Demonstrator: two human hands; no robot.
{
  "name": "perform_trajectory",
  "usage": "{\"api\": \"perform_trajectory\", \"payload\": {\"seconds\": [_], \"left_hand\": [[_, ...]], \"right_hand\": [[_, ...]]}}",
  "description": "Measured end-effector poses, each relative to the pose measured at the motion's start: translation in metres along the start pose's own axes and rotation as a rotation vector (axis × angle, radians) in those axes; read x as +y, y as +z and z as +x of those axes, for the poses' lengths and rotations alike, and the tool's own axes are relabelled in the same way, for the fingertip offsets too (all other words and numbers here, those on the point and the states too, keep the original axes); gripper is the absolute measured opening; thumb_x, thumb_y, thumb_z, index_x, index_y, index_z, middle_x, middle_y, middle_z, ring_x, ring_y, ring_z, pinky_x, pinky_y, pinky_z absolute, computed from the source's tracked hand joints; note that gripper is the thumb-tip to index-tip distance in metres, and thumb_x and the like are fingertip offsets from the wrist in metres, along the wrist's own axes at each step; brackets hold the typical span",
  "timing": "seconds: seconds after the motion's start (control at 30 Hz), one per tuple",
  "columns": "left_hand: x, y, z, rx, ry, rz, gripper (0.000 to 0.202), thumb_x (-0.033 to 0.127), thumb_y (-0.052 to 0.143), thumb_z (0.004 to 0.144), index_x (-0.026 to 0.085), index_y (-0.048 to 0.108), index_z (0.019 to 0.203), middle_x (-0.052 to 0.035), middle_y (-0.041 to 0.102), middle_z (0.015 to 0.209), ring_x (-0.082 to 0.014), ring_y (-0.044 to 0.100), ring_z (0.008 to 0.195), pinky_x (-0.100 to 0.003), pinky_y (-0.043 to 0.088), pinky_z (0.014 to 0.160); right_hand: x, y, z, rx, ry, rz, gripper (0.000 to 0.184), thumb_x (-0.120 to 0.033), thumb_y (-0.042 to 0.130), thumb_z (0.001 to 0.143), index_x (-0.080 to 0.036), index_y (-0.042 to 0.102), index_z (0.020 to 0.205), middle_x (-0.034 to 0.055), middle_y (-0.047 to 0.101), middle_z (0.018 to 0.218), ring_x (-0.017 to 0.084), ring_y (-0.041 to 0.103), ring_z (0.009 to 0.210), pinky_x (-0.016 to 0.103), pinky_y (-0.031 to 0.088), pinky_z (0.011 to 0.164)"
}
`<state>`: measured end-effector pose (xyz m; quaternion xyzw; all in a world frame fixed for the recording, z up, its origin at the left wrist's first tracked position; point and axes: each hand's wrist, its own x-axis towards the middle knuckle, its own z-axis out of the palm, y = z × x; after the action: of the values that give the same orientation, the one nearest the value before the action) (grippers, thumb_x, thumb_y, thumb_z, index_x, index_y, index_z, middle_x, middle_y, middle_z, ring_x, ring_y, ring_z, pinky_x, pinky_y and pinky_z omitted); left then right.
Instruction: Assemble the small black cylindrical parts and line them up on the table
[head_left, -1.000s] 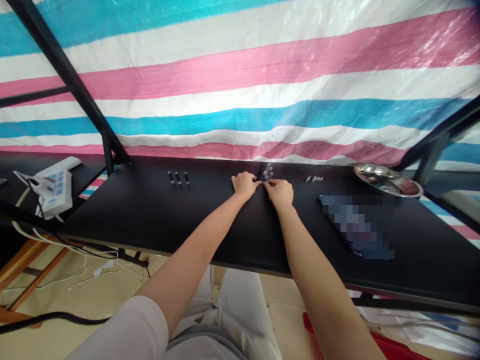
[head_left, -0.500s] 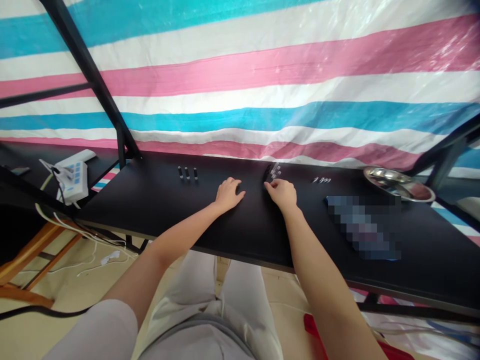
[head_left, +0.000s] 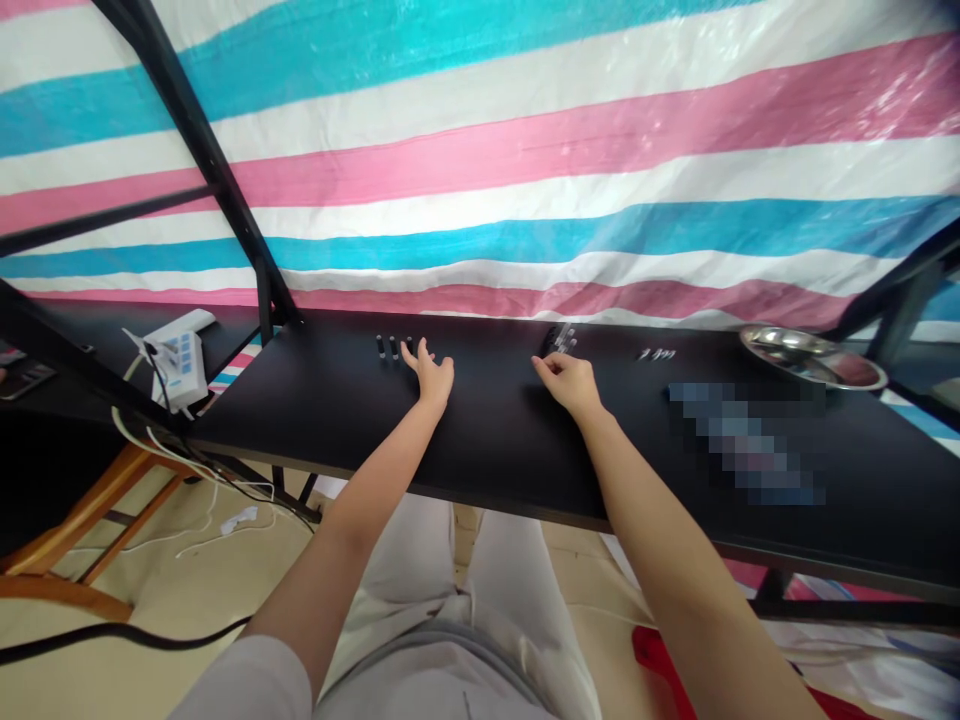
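My left hand [head_left: 431,376] is open, its fingers spread apart at the right end of a short row of small black cylinders with pale tops [head_left: 394,347]. Its fingertips partly cover the rightmost cylinder; whether they touch it I cannot tell. My right hand [head_left: 570,380] is closed in a pinch, thumb against fingers, just in front of a cluster of small black and clear pieces [head_left: 562,339]. Anything between those fingertips is too small to make out. Farther right, several small whitish pieces [head_left: 657,354] lie in a row on the black table [head_left: 495,440].
A shiny metal dish [head_left: 814,358] stands at the back right, with a blurred-out flat blue item [head_left: 742,440] in front of it. On the left are a white power strip [head_left: 180,368], cables and a black metal frame [head_left: 202,150]. A striped sheet [head_left: 525,170] hangs behind.
My left hand has moved left to the row of black cylinders, and its fingers have spread. My right hand stays pinched by the cluster. The view has shifted slightly left.
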<state>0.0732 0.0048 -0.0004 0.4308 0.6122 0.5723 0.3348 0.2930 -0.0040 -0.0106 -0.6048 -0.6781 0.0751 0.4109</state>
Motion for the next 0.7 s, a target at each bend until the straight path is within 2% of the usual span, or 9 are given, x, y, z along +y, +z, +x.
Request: {"api": "perform_trajectory", "payload": {"seconds": [0.17, 0.33, 0.47, 0.57, 0.7], "left_hand": [[-0.001, 0.001, 0.007, 0.010, -0.057, -0.113, 0.061, 0.006, 0.055, 0.074, 0.019, 0.041, 0.131, -0.0096, -0.006, 0.150, -0.0208, 0.049, 0.117, -0.022, 0.049, 0.085], [0.002, 0.000, 0.010, -0.018, -0.123, -0.192, 0.073, 0.005, 0.053, 0.073, 0.018, 0.027, 0.140, -0.0099, -0.003, 0.151, -0.0206, 0.048, 0.119, -0.019, 0.050, 0.079], [0.005, 0.001, 0.008, -0.091, -0.186, -0.280, 0.069, 0.001, 0.050, 0.072, 0.018, 0.033, 0.138, -0.0101, 0.015, 0.149, -0.0190, 0.050, 0.117, -0.018, 0.048, 0.074], [0.009, 0.001, 0.003, -0.256, -0.233, -0.389, 0.059, 0.000, 0.048, 0.072, 0.017, 0.046, 0.129, -0.0101, 0.029, 0.145, -0.0182, 0.056, 0.108, -0.017, 0.046, 0.065], [0.017, -0.001, -0.010, -0.623, -0.283, -0.499, 0.052, 0.003, 0.051, 0.073, 0.013, 0.053, 0.124, -0.0155, 0.049, 0.130, -0.0166, 0.064, 0.087, -0.019, 0.042, 0.059]], "right_hand": [[0.004, 0.004, -0.001, -0.013, -0.012, -0.005, 0.039, -0.051, 0.048, 0.077, -0.019, 0.048, 0.054, -0.0008, 0.048, 0.049, 0.010, 0.040, 0.048, 0.025, 0.032, 0.053], [0.006, 0.006, -0.001, -0.009, -0.043, -0.019, 0.040, -0.051, 0.047, 0.078, -0.019, 0.050, 0.054, -0.0007, 0.049, 0.049, 0.010, 0.042, 0.048, 0.025, 0.033, 0.054], [0.002, 0.006, -0.002, -0.004, -0.045, -0.017, 0.041, -0.051, 0.047, 0.079, -0.019, 0.050, 0.054, -0.0010, 0.047, 0.049, 0.010, 0.040, 0.048, 0.025, 0.032, 0.053], [-0.002, 0.006, -0.002, -0.003, -0.054, 0.002, 0.041, -0.051, 0.047, 0.079, -0.019, 0.049, 0.054, -0.0013, 0.047, 0.049, 0.010, 0.040, 0.048, 0.025, 0.032, 0.054], [-0.013, 0.009, -0.004, -0.082, -0.048, 0.107, 0.041, -0.056, 0.046, 0.079, -0.019, 0.056, 0.065, -0.0003, 0.052, 0.055, 0.011, 0.044, 0.051, 0.025, 0.035, 0.055]]}}
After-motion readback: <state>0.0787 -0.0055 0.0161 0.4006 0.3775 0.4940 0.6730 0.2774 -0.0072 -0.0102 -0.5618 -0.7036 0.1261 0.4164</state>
